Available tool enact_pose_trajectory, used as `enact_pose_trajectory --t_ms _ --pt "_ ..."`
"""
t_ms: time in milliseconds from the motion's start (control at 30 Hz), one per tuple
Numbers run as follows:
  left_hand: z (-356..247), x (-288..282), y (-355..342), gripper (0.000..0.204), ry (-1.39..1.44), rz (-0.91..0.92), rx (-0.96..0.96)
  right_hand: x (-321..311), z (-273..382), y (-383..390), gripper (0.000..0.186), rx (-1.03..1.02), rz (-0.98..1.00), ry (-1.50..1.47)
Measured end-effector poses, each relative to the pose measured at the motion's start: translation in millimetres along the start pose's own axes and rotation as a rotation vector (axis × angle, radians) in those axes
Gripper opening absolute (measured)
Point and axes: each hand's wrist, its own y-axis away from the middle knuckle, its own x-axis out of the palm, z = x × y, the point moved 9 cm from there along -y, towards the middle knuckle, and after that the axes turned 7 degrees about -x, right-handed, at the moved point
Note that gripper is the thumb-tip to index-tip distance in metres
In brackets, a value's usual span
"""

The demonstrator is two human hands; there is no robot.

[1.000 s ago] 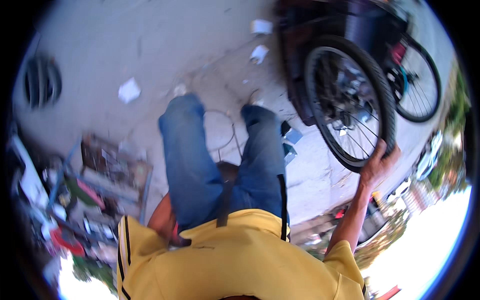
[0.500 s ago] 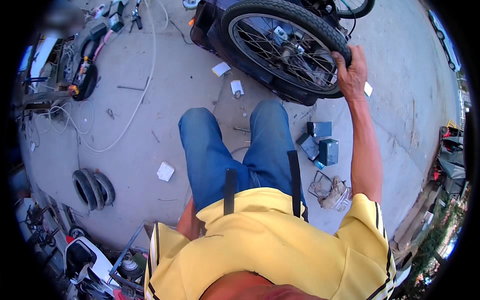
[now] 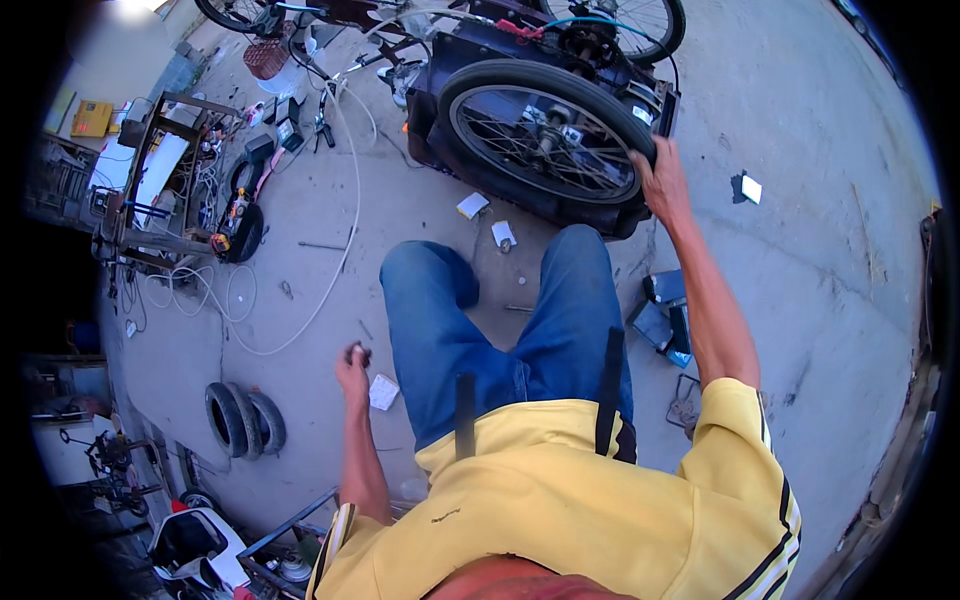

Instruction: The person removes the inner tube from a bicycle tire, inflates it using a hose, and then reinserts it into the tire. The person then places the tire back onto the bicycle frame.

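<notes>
A spoked wheel point(image 3: 550, 140) with a black tyre lies tilted in front of me, against a dark vehicle body point(image 3: 440, 165). My right hand point(image 3: 662, 182) grips the tyre at its right edge, thumb on the sidewall. To the left of my knees, my left hand point(image 3: 354, 370) hangs over the ground with its fingers curled. Something small and dark shows at its fingertips, too small to name. Below that hand lies a white square piece point(image 3: 382, 392). Two small white-topped packets, a left one point(image 3: 472, 205) and a right one point(image 3: 503, 235), lie between my knees and the wheel.
Dark box-shaped blocks point(image 3: 652, 325) sit right of my knee. Loose tyres point(image 3: 245, 420) stand at the left. A pale hose point(image 3: 357, 200) curves across the concrete toward a metal frame point(image 3: 165, 240). A white card point(image 3: 751, 189) lies at far right.
My left hand has come out from beside my hip to the left of my knees. The right hand still grips the tyre. The view has shifted, showing more of the vehicle.
</notes>
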Motion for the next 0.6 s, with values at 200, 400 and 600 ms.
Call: enact_pose_trajectory --t_ms 200,400,600 --pt "-186 63 -28 0.034 0.028 -0.014 0.322 12 84 -78 0.062 -0.151 -0.078 0.153" --pt "-300 215 -50 0.031 0.144 0.239 0.519 27 105 -102 0.064 -0.229 -0.057 0.368" --pt "-322 348 -72 0.054 0.25 0.417 0.613 13 74 -82 0.054 -0.197 -0.137 0.254"
